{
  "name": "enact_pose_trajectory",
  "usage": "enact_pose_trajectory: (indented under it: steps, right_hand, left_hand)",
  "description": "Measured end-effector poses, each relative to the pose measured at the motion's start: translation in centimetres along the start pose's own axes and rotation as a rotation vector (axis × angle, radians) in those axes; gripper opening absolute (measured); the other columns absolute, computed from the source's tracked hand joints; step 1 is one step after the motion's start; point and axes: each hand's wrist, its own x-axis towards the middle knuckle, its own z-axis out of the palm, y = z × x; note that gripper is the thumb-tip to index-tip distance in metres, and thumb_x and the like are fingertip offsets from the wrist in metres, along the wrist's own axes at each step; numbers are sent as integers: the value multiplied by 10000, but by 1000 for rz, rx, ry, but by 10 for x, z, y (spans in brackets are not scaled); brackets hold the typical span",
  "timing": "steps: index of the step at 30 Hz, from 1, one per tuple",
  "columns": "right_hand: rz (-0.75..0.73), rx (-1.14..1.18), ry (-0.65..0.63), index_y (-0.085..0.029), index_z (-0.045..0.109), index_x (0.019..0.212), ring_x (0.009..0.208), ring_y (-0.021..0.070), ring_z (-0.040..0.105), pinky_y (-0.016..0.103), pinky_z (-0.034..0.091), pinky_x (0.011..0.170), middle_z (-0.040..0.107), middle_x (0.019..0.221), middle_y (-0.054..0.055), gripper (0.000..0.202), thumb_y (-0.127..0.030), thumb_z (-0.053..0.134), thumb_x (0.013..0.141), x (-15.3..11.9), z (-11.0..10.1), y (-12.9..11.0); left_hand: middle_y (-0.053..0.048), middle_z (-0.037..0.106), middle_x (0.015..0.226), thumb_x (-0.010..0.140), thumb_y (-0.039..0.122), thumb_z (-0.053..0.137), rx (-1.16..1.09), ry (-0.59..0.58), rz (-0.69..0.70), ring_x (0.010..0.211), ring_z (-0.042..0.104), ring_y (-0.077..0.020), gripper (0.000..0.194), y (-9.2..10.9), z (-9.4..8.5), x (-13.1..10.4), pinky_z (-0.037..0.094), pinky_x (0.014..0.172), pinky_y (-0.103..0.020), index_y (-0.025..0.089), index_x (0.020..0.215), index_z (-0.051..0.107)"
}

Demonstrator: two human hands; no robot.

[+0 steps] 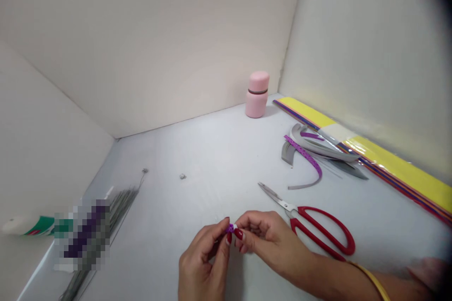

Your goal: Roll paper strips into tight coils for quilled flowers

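Observation:
Between my two hands is a small purple patterned strip, bent or rolled up, with a white bit at its right end. My left hand pinches its left side between thumb and fingers. From the right, my right hand pinches the white end, its thumb pressed toward the fingers. Much of the strip is hidden by the fingertips. Red-handled scissors lie just beyond my right hand, blades pointing to the far left. Farther back, a longer purple dotted strip curls on the table.
Grey curled offcuts lie beside a plastic-wrapped stack of coloured sheets along the right wall. A pink flask stands at the back. Thin wires lie at left, partly pixelated. Two tiny silvery bits sit mid-table.

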Motion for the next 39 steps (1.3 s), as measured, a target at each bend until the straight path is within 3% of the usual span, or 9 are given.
enact_pose_trajectory:
  steps: [12, 24, 35, 39]
  right_hand:
    - [-36, -124, -122, -127, 656, 775, 624, 135, 566, 256, 440, 607, 632, 688, 55, 269, -338, 501, 836, 1, -8, -7]
    - [6, -146, -17, -127, 618, 621, 528, 96, 477, 217, 369, 520, 560, 553, -9, 154, -228, 594, 735, 3, -6, -7]
    - [9, -85, -72, -114, 633, 680, 574, 107, 508, 238, 404, 579, 575, 600, 6, 180, -277, 601, 749, 0, -2, -4]
    - [-15, -77, 8, -135, 611, 752, 597, 117, 504, 244, 405, 580, 566, 628, -3, 197, -330, 629, 739, 2, -4, -6]
  left_hand:
    - [10, 713, 820, 752, 149, 601, -28, -9, -28, 738, 652, -106, 258, 3, -3, 2, 508, 651, -140, 297, 938, 702]
    - [-10, 679, 820, 775, 168, 589, -98, -94, -54, 748, 643, -135, 241, 4, -1, 1, 516, 655, -204, 285, 960, 691]
    - [19, 676, 718, 701, 282, 684, -263, -35, -339, 670, 620, -100, 98, 14, -1, 7, 471, 623, -142, 242, 781, 724]
    - [20, 679, 731, 700, 309, 681, -240, -37, -414, 683, 632, -112, 172, 15, -3, 7, 480, 642, -163, 216, 844, 692]
